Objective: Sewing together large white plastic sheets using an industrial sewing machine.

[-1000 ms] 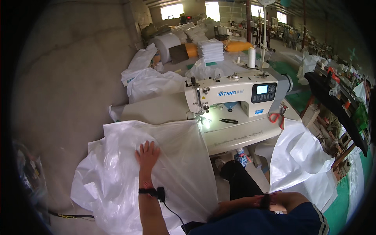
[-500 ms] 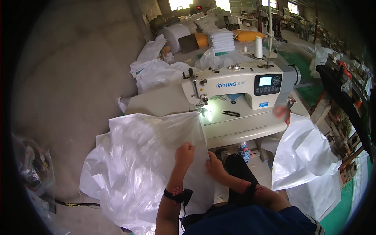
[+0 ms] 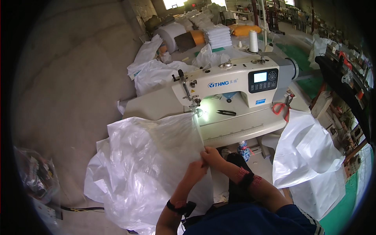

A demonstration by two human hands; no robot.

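Observation:
A large white plastic sheet or bag hangs over the front left of the table, its far corner under the needle area of a white sewing machine. With fingers closed, my right hand grips the sheet's right edge. Just below and left of it, my left hand is closed on the same edge, the two hands nearly touching. The machine's lamp lights the needle plate. Black thread snips lie on the table right of the needle, apart from my hands.
Red-handled scissors lie at the table's right end. More white sheets hang at the right. A white thread cone stands behind the machine. Stacked white material lies farther back. A clear bag is at the far left.
My left hand has moved down and right to the sheet's edge, next to my right hand. My right hand has shifted slightly up. The view has tilted slightly, and the scissors now show clearly.

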